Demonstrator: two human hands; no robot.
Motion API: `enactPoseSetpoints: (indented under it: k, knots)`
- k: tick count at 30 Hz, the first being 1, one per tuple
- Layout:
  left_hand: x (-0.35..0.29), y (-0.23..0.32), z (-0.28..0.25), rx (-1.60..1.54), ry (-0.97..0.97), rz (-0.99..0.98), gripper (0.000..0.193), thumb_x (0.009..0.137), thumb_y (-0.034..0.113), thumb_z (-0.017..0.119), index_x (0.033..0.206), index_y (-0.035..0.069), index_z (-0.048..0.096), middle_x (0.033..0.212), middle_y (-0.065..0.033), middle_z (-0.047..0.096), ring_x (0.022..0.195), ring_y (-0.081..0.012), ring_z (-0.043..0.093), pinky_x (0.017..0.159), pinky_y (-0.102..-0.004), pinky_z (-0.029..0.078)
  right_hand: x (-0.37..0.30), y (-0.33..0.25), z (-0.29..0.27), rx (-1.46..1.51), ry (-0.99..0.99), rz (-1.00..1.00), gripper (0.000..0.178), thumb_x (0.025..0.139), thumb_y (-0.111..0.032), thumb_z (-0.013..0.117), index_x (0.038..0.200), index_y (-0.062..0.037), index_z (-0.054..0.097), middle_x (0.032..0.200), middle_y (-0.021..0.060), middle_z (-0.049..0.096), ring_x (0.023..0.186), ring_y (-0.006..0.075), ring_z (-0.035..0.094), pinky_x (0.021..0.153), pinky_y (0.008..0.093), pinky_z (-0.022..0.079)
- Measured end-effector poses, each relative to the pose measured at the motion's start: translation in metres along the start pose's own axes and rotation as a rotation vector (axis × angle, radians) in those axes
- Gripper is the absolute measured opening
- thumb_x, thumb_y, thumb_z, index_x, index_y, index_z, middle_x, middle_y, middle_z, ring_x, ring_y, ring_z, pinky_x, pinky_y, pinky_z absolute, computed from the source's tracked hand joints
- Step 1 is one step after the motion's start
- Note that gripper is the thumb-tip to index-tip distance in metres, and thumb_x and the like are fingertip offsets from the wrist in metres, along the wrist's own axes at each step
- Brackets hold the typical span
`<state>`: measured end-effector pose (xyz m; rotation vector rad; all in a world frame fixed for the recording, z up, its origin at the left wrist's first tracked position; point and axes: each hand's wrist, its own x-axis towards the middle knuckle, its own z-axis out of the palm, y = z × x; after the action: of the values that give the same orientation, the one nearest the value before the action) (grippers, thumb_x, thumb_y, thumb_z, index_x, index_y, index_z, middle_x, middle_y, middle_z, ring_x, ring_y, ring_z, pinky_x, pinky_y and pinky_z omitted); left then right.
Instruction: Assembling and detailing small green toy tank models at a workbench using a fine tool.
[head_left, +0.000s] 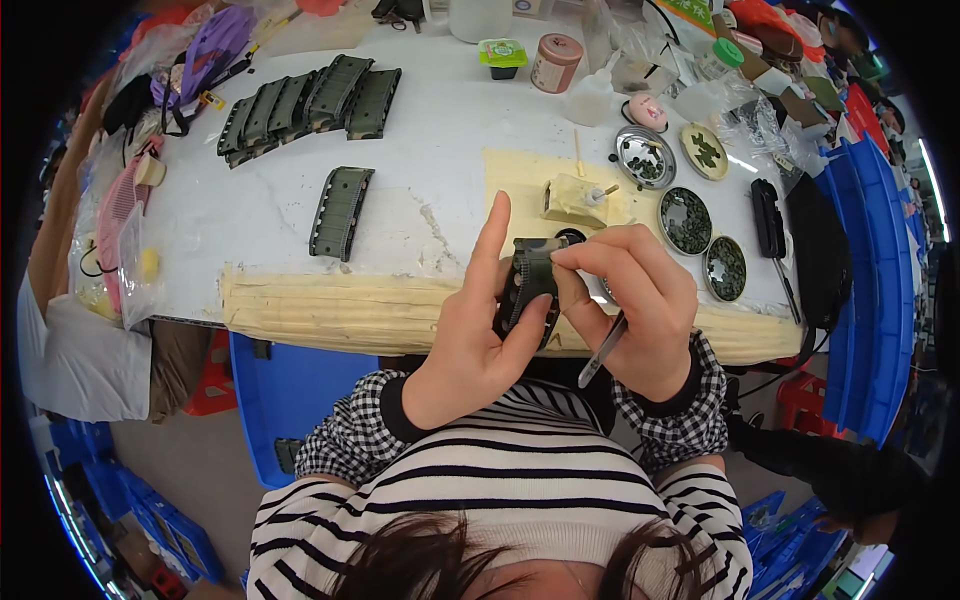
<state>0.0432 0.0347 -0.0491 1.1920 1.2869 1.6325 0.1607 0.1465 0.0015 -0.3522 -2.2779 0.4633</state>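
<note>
My left hand (458,342) holds a dark green camouflage model part (534,272) with ridged, track-like sides, tilted upright over the table's front edge. Its thumb presses the near face, and the index finger points straight up, away from the part. Thumb and index finger of my right hand (642,310) pinch at the part's upper right; anything small between them is hidden. Tucked in the same hand is a slim grey metal tool (603,352), its end sticking out toward me. A similar green part (341,214) lies alone to the left, and several more (310,100) are lined up behind it.
Round dishes of small dark green pieces (686,221) stand at the right, near a cream block (578,200) with a stick in it. Farther back are a pink jar (556,63) and a green-lidded tub (503,57). A blue bin (290,385) sits below the table's front edge.
</note>
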Motion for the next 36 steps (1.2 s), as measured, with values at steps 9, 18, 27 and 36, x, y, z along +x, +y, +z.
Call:
enactPoseSetpoints:
  k: [9, 18, 27, 36]
  knots:
    - [-0.001, 0.004, 0.0, 0.27, -0.026, 0.07, 0.073, 0.083, -0.005, 0.056, 0.148, 0.002, 0.024, 0.08, -0.0163, 0.058, 0.067, -0.0249, 0.059, 0.064, -0.0282, 0.047, 0.005, 0.0, 0.001, -0.005, -0.054, -0.027, 0.023, 0.066, -0.001, 0.071, 0.087, -0.0037, 0.063, 0.075, 0.0061, 0.057, 0.059, 0.0223, 0.058, 0.051, 0.0314, 0.046]
    - [-0.001, 0.005, -0.002, 0.356, -0.024, 0.094, 0.076, 0.081, -0.006, 0.057, 0.148, -0.001, 0.022, 0.074, -0.0163, 0.055, 0.064, -0.0292, 0.057, 0.062, -0.033, 0.047, 0.001, -0.003, -0.007, -0.088, -0.216, -0.073, 0.037, 0.059, -0.002, 0.066, 0.097, -0.0022, 0.064, 0.083, 0.0045, 0.058, 0.062, 0.0187, 0.058, 0.053, 0.0297, 0.045]
    - [-0.003, 0.003, -0.004, 0.436, -0.081, 0.15, 0.079, 0.079, -0.006, 0.057, 0.148, -0.004, 0.019, 0.077, -0.0166, 0.055, 0.068, -0.0314, 0.056, 0.063, -0.0365, 0.047, -0.007, 0.003, -0.006, -0.138, -0.243, -0.179, 0.04, 0.063, -0.004, 0.068, 0.103, -0.0011, 0.064, 0.089, 0.0079, 0.061, 0.062, 0.0186, 0.058, 0.052, 0.0289, 0.044]
    - [-0.001, 0.007, -0.001, 0.213, -0.053, 0.13, 0.074, 0.084, -0.004, 0.056, 0.149, 0.0, 0.019, 0.083, -0.0218, 0.059, 0.072, -0.0362, 0.06, 0.065, -0.0336, 0.048, 0.003, -0.01, -0.006, 0.073, -0.088, 0.017, 0.024, 0.071, 0.005, 0.072, 0.094, -0.0015, 0.068, 0.081, 0.0097, 0.062, 0.062, 0.0222, 0.061, 0.054, 0.0299, 0.047]
